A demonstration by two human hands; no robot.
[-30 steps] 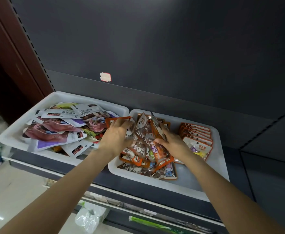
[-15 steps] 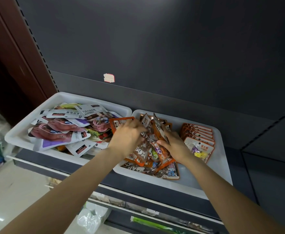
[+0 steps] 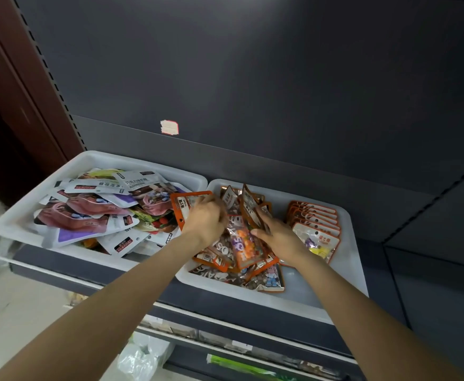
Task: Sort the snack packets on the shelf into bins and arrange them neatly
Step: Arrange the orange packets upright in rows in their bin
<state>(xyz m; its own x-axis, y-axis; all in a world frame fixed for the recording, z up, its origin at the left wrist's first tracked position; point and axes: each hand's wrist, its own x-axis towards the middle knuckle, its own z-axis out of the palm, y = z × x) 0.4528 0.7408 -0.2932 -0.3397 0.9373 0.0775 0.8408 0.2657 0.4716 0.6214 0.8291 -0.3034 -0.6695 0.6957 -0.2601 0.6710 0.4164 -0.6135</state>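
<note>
Both hands have drawn closer together over the right bin (image 3: 346,259) since a second ago. Left hand (image 3: 206,221), knuckles up, fingers curled, grips an orange-edged packet (image 3: 182,209) reading "SUGAR", its long axis running front to back, tilted over the bins' shared rim. Right hand (image 3: 277,233), wrist bent inward, pinches upright packets (image 3: 248,206) from the loose pile (image 3: 242,251), whose printed faces lie at mixed angles. Neat overlapping row (image 3: 314,221) stands at the bin's right. Left bin (image 3: 19,213) holds jumbled white, pink and purple packets (image 3: 87,210) with Chinese lettering on the shelf (image 3: 225,303).
</note>
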